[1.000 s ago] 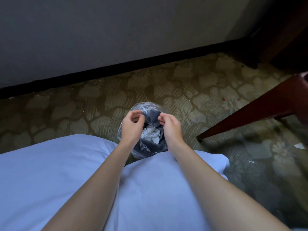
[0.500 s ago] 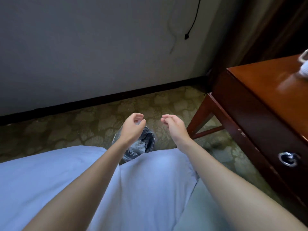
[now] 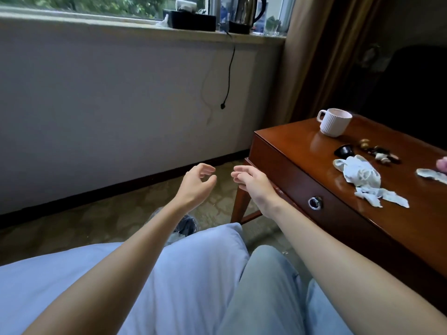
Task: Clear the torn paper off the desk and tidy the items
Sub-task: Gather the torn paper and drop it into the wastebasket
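Torn white paper (image 3: 362, 176) lies crumpled on the brown wooden desk (image 3: 302, 153) at the right, with more scraps (image 3: 382, 199) near the front edge and another piece (image 3: 431, 174) at the far right. A white ribbed mug (image 3: 335, 122) stands at the desk's back corner. Small dark and gold items (image 3: 370, 151) lie behind the paper. My left hand (image 3: 199, 181) and my right hand (image 3: 254, 182) hover side by side above the floor, left of the desk, fingers loosely curled and holding nothing. The lined bin (image 3: 183, 226) on the floor is mostly hidden by my left forearm.
A windowsill (image 3: 135, 22) at the back holds a black box (image 3: 189, 19) and a kettle (image 3: 246, 13); a black cord (image 3: 228, 73) hangs down the wall. A curtain (image 3: 314, 56) hangs behind the desk. The desk front has a round drawer knob (image 3: 315, 203). Patterned carpet covers the floor.
Both hands have lifted away from the bin, empty. The view has swung up and to the right, bringing the desk top, mug, paper and windowsill into sight.
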`<action>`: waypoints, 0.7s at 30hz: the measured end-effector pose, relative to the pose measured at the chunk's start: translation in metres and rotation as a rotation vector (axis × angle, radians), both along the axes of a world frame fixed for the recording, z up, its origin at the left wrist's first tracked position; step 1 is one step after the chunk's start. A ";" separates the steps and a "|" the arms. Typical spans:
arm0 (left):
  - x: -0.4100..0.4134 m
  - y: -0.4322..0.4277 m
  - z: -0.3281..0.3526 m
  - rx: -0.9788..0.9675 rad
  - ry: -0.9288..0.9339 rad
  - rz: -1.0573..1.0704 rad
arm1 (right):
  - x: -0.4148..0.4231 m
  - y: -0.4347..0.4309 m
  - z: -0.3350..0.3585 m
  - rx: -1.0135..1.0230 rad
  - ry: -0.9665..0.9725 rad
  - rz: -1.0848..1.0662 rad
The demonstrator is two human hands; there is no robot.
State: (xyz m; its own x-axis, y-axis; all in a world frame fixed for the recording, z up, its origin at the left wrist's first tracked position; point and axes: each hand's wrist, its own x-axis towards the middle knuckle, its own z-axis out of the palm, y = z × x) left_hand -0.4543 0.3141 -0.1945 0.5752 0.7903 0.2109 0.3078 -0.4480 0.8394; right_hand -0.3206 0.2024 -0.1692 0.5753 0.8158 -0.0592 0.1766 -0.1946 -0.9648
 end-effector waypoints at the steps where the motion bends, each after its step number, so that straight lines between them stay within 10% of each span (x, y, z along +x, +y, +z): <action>1: 0.002 -0.007 0.006 0.016 -0.009 -0.016 | 0.001 -0.008 0.005 0.006 -0.018 -0.003; 21: 0.081 -0.134 0.084 0.186 -0.064 -0.323 | 0.051 -0.151 0.077 0.103 -0.222 -0.184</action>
State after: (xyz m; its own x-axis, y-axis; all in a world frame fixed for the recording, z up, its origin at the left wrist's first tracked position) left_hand -0.3733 0.1798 -0.1110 0.7698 0.5149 0.3771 0.0754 -0.6601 0.7474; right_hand -0.2696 0.0515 -0.0926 0.7036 0.6920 0.1616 0.3560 -0.1464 -0.9229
